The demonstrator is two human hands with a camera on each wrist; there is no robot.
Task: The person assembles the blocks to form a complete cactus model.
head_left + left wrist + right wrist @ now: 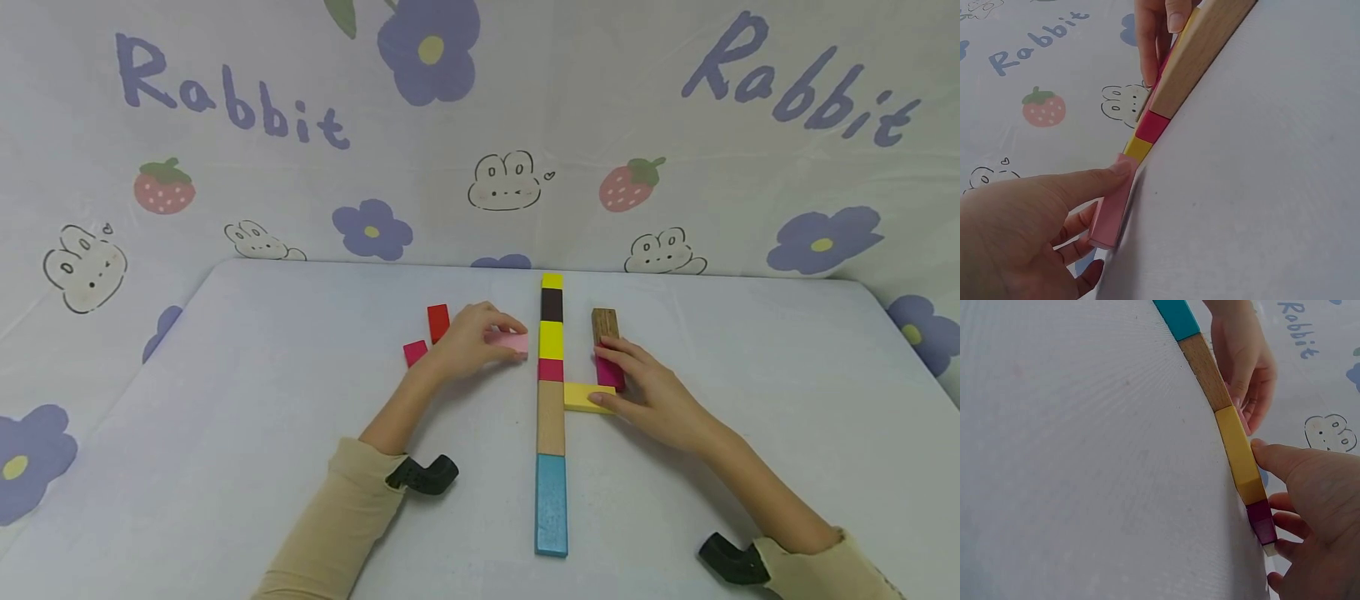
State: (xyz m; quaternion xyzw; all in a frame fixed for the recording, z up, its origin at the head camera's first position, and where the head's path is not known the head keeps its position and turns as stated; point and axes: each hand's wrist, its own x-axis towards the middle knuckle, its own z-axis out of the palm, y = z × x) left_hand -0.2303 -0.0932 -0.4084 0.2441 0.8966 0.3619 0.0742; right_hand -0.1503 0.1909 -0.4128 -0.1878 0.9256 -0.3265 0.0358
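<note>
My left hand [472, 340] pinches a pink block [510, 342] between thumb and fingers, just left of a straight line of blocks. Bottom to top, that line has a blue block [551, 504], a tan wooden block [551, 417], a crimson block [551, 370], a yellow block [551, 340], a dark brown block [551, 305] and a small yellow block [552, 282]. Another yellow block [581, 397] juts right from the line. My right hand [660, 396] rests its thumb on that block, its other fingers at a magenta block [611, 377] and a brown wooden block [604, 323].
Behind my left hand lie a red block [438, 321] and a smaller crimson block [414, 353]. Everything stands on a white table [225, 400]. A patterned cloth [555, 108] hangs behind its far edge. Each sleeve cuff has a black curved piece [431, 475] at it.
</note>
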